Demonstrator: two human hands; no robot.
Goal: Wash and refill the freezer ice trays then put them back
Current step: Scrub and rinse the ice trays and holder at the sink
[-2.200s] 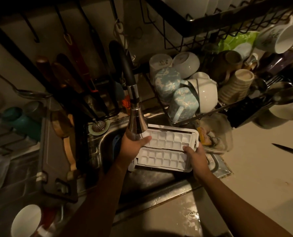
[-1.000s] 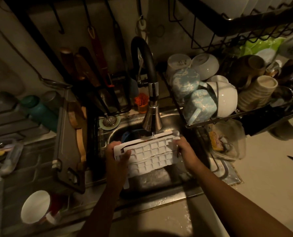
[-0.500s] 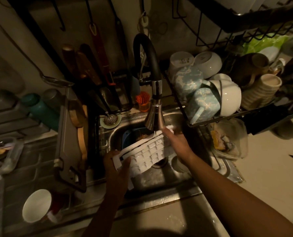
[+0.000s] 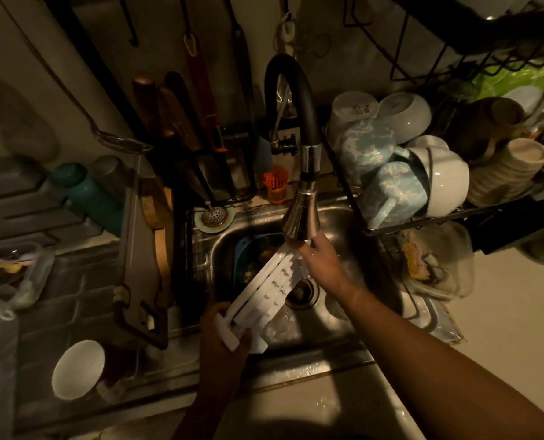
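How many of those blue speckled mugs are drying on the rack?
2. One blue speckled mug lies at the rack's left end, near the tap; the other sits just in front, handle pointing down. More may be hidden behind.

No text, label, brand or number is legible anywhere here.

Two ice trays (image 4: pixel 272 285), two blue mugs (image 4: pixel 364 154)
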